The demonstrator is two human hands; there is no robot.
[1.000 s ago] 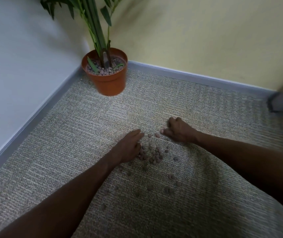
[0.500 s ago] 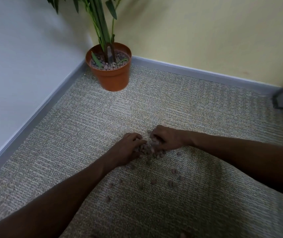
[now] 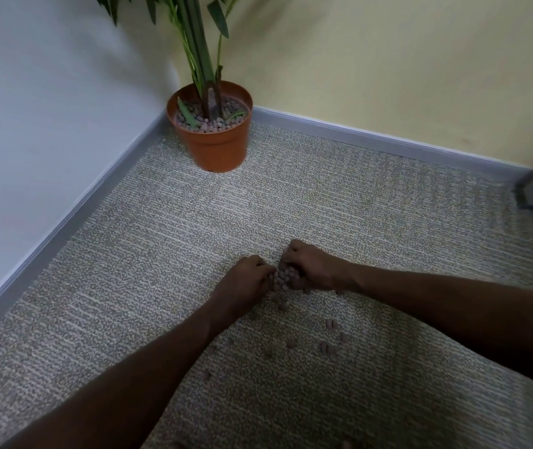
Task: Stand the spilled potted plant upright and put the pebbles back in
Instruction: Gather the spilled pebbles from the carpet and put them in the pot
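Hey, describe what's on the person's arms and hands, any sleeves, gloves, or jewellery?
Both forearms are bare as far as the frame shows: no sleeves or watch. The left hand and right hand wear no gloves; rings can't be ruled out, since the fingers are curled.

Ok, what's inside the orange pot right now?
The orange pot holds the plant stems and a top layer of pebbles. Whatever lies beneath that layer is covered.

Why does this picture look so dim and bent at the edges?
Head view: the room light is low, so both forearms and the loose pebbles read dark; the wide lens bows the baseboard; the plant's leaves smear at the top, while the orange pot stays fairly sharp.
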